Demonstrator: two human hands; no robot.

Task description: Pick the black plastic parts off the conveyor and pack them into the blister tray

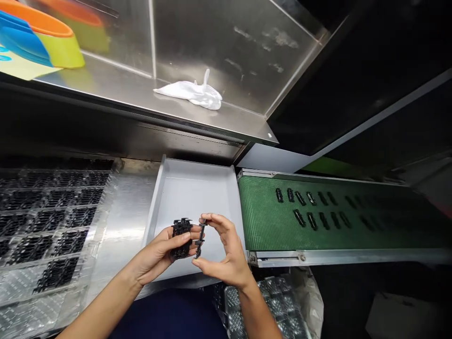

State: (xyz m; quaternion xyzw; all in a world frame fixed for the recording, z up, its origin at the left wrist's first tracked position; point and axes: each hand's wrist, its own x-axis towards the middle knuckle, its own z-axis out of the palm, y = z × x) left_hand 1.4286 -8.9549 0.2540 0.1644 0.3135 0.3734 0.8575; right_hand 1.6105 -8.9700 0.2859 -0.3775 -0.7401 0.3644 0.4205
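Observation:
In my left hand (160, 252) is a stack of small black plastic parts (181, 239), with the thumb across its front and the fingers behind. Just right of it, my right hand (224, 249) pinches one black plastic part (200, 239) upright between thumb and fingertips. Both hands are over the white tray (197, 188). The single part is close to the left fingertips; I cannot tell whether they touch it. What exactly the parts are does not show.
A green conveyor belt (268, 230) at right carries several black parts (311, 220) in two rows. On the left, a clear compartment tray (21, 282) holds many more. A white glove or cloth (197, 94) and a colourful holder (63, 49) rest on the metal shelf (240, 117). Clear trays (278, 301) stand below.

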